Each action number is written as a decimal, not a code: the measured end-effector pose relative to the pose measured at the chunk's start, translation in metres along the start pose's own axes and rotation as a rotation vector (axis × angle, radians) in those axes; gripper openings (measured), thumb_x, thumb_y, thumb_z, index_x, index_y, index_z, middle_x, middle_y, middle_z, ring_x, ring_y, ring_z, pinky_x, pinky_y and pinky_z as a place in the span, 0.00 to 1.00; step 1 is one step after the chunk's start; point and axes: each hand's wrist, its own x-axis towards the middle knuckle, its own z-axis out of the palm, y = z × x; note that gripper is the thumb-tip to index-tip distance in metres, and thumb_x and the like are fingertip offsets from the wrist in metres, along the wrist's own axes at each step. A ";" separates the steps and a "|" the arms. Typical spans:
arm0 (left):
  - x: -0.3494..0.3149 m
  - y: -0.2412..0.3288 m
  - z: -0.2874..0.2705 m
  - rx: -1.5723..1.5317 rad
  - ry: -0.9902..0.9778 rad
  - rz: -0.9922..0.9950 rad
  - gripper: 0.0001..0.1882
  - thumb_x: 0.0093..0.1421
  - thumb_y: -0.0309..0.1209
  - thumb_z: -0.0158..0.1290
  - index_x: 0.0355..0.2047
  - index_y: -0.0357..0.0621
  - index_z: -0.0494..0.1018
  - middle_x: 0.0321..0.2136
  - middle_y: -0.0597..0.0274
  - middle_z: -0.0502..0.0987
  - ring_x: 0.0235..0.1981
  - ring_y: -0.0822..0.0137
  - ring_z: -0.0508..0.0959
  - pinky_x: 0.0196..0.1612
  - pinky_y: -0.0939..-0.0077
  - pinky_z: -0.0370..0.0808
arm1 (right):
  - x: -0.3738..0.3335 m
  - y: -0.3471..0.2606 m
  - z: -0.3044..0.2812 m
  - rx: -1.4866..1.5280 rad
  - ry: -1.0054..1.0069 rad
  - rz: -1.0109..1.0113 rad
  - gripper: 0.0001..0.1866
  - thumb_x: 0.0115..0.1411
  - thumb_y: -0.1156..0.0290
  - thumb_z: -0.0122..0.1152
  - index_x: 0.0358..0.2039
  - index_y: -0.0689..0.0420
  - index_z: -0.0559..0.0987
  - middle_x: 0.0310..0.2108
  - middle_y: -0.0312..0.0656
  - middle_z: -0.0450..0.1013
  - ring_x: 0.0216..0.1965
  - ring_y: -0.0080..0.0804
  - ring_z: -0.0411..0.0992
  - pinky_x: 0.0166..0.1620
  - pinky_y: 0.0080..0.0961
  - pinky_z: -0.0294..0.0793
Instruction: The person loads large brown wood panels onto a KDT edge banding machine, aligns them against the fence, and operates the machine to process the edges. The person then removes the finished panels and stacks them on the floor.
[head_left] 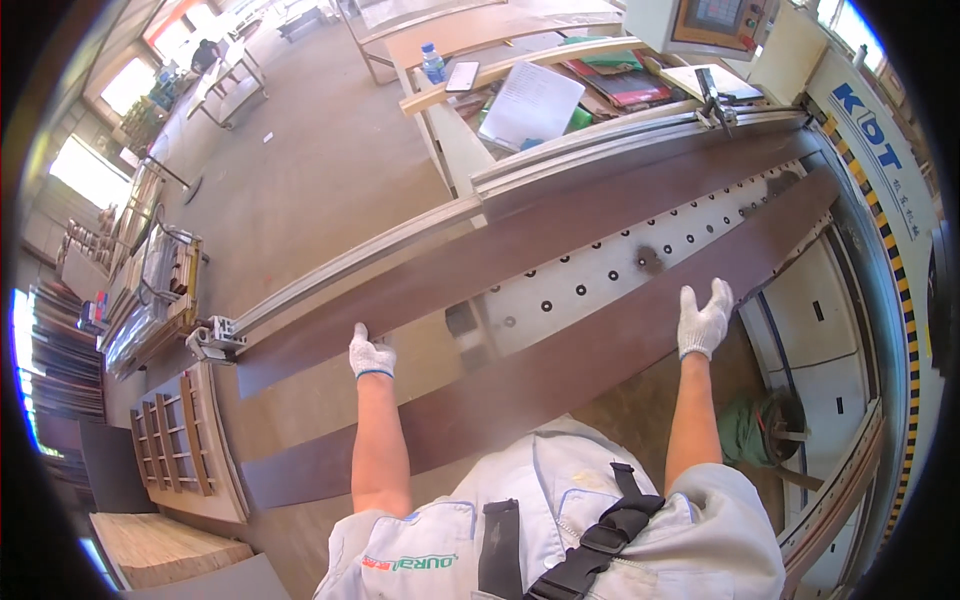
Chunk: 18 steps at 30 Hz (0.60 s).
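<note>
Dotted white worktop [600, 275], under both entries. Handling, as we judge: stiff, flexing somewhat lengthwise, moderately heavy, slick-faced; best held by the long edges at well-separated points. Near board [560, 370]: brown, smooth, narrow; our right hand [704, 322] at its near edge, fingers spread, contact unclear. Far board [440, 275]: matching brown, alongside the metal fence [590, 150]; our left hand [372, 355] at its near edge, thumb raised, whether its fingers pinch we cannot tell.
</note>
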 end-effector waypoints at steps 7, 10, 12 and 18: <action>-0.167 0.068 -0.044 -0.042 -0.051 0.106 0.16 0.77 0.32 0.53 0.59 0.36 0.74 0.55 0.51 0.81 0.57 0.52 0.80 0.63 0.47 0.80 | -0.002 -0.097 0.037 1.334 -0.343 0.933 0.36 0.68 0.50 0.73 0.66 0.62 0.74 0.64 0.47 0.74 0.63 0.42 0.74 0.63 0.43 0.77; -0.236 0.144 -0.085 -0.055 -0.077 0.236 0.19 0.75 0.33 0.56 0.61 0.35 0.74 0.56 0.51 0.80 0.58 0.52 0.80 0.62 0.48 0.81 | -0.002 -0.123 0.027 1.724 -0.328 1.054 0.33 0.70 0.48 0.70 0.64 0.59 0.76 0.59 0.46 0.78 0.58 0.44 0.78 0.60 0.46 0.80; -0.271 0.196 -0.122 -0.052 -0.102 0.452 0.22 0.75 0.35 0.57 0.63 0.35 0.73 0.58 0.51 0.80 0.58 0.53 0.80 0.62 0.49 0.80 | -0.017 -0.132 0.008 1.792 -0.450 1.015 0.27 0.72 0.53 0.67 0.62 0.59 0.77 0.57 0.44 0.80 0.55 0.44 0.80 0.59 0.49 0.82; -0.284 0.321 -0.290 0.362 0.183 1.033 0.29 0.72 0.38 0.61 0.68 0.36 0.71 0.61 0.47 0.79 0.59 0.50 0.80 0.63 0.51 0.79 | -0.152 -0.214 -0.132 1.782 -0.636 1.016 0.14 0.72 0.64 0.62 0.53 0.57 0.84 0.50 0.42 0.84 0.51 0.39 0.83 0.54 0.41 0.83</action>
